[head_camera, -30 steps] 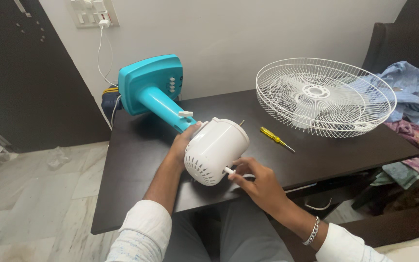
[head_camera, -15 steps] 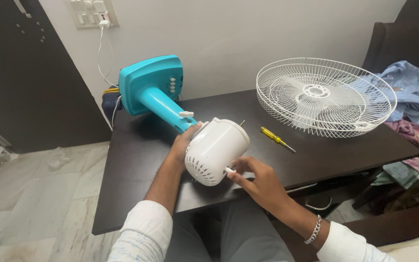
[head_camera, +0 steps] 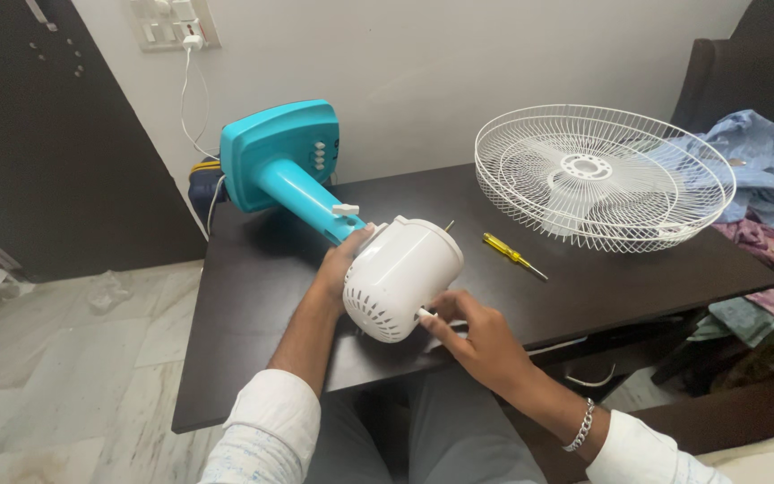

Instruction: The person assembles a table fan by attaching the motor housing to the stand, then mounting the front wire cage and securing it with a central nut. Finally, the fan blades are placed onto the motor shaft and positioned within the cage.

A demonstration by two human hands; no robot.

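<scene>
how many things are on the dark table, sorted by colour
White: 2, the round wire fan guard and the plastic motor housing
Teal: 1, the plastic fan stand and base
Yellow: 1, the yellow-handled screwdriver
Total: 4

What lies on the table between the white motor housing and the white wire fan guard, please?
A yellow-handled screwdriver lies on the dark table, between the motor housing and the fan guard, touching neither. The head view shows it.

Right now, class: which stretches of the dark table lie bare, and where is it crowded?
Bare: the table's left part, below the teal stand; and between screwdriver and right edge, below the fan guard. Crowded: the front middle, where both hands grip the white motor housing.
</scene>
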